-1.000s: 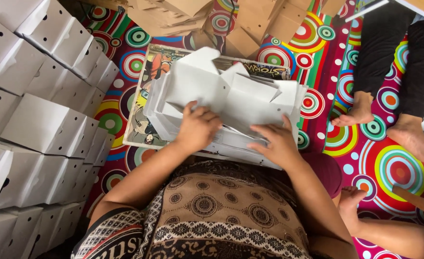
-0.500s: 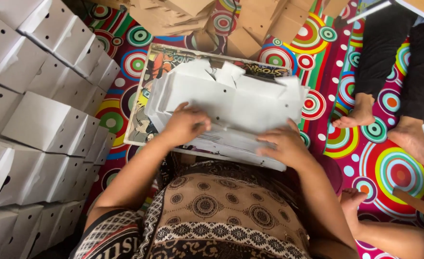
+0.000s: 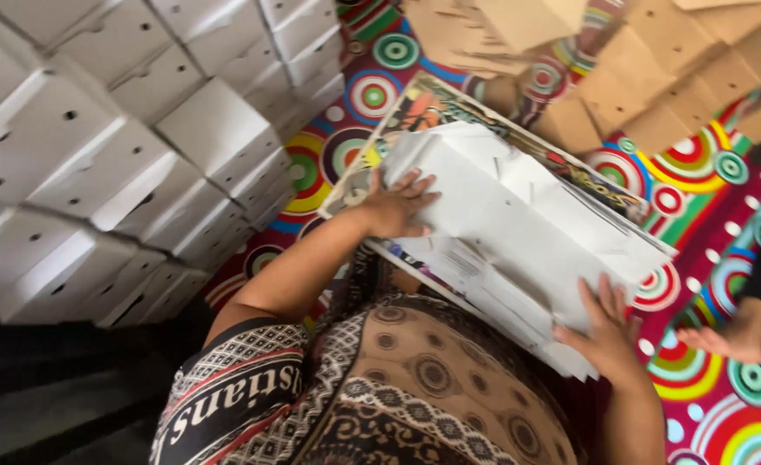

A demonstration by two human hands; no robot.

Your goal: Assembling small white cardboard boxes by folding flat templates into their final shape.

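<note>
While both hands press on it, a flat stack of white die-cut cardboard sheets (image 3: 527,232) lies tilted across the person's lap, resting on a colourful printed board (image 3: 449,112) that shows beyond the stack's far edge. The left hand (image 3: 395,205) lies spread, fingers apart, on the stack's upper left corner; the right hand (image 3: 608,331) is laid flat with fingers splayed against the stack's lower right corner, neither hand closed around anything. Thin and unfolded, with cut flaps and slots, the sheets look light and only moderately stiff: likely to bow, slide over one another and crease at the scored lines if lifted by one edge. A hold at two opposite corners or along both long edges, palms pinching the whole pile together, would seem the safest grip. Left of the stack, rows of assembled white boxes (image 3: 122,164) with small round holes are piled high. Beyond the stack, flat brown cardboard pieces (image 3: 647,77) lie heaped on a bright mat (image 3: 708,189) patterned with concentric circles. Right of the stack, another person's bare foot (image 3: 738,336) rests on that mat. Below the stack, the person's patterned brown garment (image 3: 415,387) fills the foreground.
</note>
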